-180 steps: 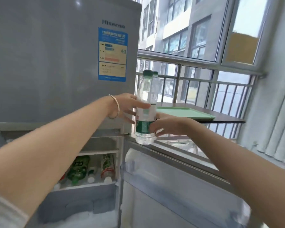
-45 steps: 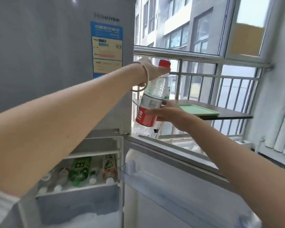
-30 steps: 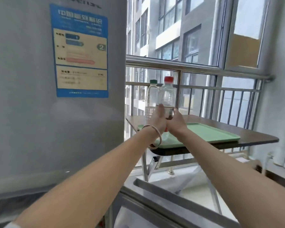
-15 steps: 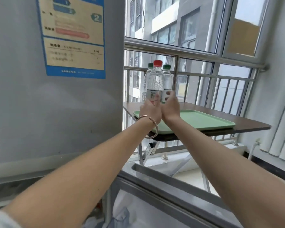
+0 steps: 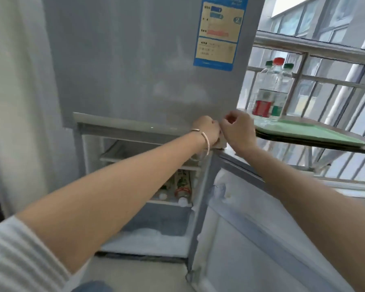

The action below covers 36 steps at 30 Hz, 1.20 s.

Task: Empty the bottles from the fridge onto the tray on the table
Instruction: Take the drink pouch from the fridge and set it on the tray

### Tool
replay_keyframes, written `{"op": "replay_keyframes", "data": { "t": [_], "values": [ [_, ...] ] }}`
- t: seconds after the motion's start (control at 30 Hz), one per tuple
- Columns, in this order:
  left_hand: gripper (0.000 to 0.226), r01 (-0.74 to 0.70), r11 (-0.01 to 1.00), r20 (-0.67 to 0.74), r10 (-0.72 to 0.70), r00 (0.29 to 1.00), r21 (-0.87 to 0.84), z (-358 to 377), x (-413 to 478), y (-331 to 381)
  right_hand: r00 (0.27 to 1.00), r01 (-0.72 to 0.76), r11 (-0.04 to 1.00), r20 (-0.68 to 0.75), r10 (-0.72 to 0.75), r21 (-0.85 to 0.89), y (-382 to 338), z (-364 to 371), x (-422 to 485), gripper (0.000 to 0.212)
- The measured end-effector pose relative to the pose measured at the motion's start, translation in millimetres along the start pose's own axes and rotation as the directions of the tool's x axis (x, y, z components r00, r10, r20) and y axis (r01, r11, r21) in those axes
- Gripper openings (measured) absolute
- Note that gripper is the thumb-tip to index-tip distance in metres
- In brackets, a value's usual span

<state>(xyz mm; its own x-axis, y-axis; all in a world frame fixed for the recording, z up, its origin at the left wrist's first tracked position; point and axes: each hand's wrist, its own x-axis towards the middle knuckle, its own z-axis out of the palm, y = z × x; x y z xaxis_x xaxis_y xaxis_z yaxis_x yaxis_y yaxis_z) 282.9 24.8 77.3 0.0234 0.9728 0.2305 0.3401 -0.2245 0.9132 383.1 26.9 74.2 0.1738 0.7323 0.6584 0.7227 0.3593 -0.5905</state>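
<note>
Three clear bottles stand together on the green tray point(image 5: 316, 134): a red-capped bottle point(image 5: 263, 98) in front and two green-capped bottles point(image 5: 282, 95) behind it. The tray lies on a brown table point(image 5: 346, 147) at the right. My left hand point(image 5: 207, 128) and my right hand point(image 5: 238, 129) hover side by side near the fridge's right corner, away from the tray, fingers curled and holding nothing. In the open lower fridge compartment, more bottles point(image 5: 182, 186) lie on a shelf, partly hidden behind my left forearm.
The grey fridge point(image 5: 145, 60) with a blue sticker fills the upper left. Its lower door point(image 5: 251, 239) is swung open towards me at the bottom right. Frost covers the compartment floor point(image 5: 148, 239). A window railing point(image 5: 325, 81) runs behind the table.
Both hands let go of the red-capped bottle, which now stands on the tray, and pulled back towards the fridge. The view has swung left and down, showing the open compartment again.
</note>
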Motion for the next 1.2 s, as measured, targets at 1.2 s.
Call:
{"op": "replay_keyframes", "data": {
  "t": [1.2],
  "values": [
    [0.041,0.612,0.714,-0.158,-0.598,0.786,0.340,-142,92,-364,0.541,-0.355,0.917,0.761,0.359,-0.181,76,334,-127,0.027]
  ]
}}
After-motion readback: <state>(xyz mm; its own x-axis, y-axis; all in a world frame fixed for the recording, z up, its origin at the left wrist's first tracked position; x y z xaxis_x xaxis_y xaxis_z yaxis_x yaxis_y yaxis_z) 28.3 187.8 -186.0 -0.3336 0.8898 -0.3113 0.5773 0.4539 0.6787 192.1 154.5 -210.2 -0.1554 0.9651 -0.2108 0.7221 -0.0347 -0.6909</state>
